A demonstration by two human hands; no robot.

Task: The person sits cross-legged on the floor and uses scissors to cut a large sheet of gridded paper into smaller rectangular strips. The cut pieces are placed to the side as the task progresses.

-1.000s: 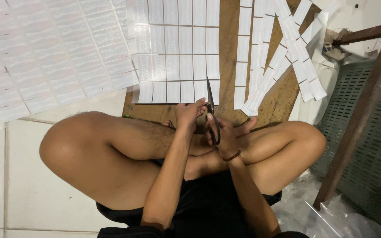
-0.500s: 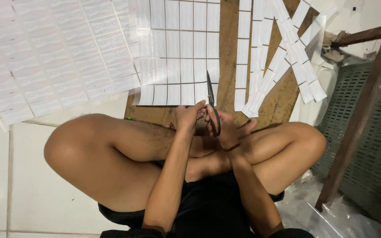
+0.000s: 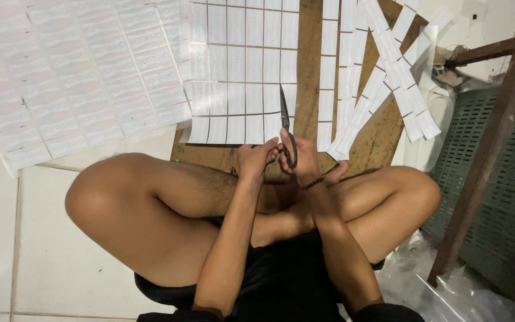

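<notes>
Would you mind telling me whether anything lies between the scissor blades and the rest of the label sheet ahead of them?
Nothing visible does. The scissors, in the right hand, already lie over the label sheet, beside the left hand.

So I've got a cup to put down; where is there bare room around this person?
White floor tiles left of the bent knee are bare. A narrow wood strip shows between the label sheet and cut strips. Crowded: large sheets upper left, both hands at the scissors.
</notes>
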